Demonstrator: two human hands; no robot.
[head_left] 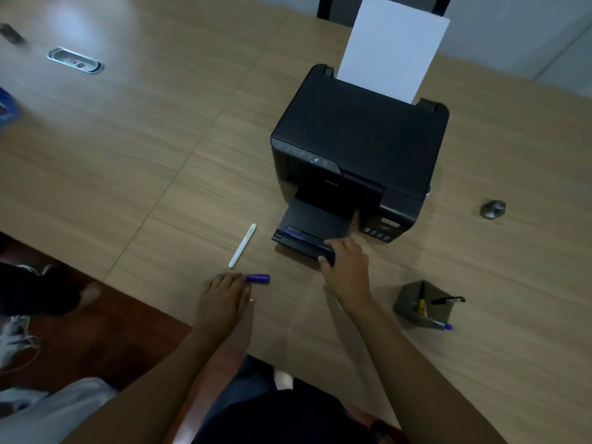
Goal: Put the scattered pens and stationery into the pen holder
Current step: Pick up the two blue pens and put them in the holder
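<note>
My left hand (pixel 224 296) rests near the table's front edge, its fingertips closed on the left end of a short blue marker (pixel 259 278) that lies on the wood. My right hand (pixel 347 265) grips the right end of a long dark blue pen (pixel 296 236), which lies across the front lip of the printer's output tray. A white pen (pixel 242 245) lies loose on the table between the two hands. The grey pen holder (pixel 413 302) stands to the right of my right arm, with a black pen (pixel 448 299), a blue pen (pixel 443 326) and something yellow in it.
A black printer (pixel 358 139) with an upright white sheet (pixel 394 46) fills the middle of the wooden table (pixel 128 149). A small metal object (pixel 492 209) sits to its right. A cable grommet (pixel 75 60) is at the far left. Someone's feet are on the floor at left.
</note>
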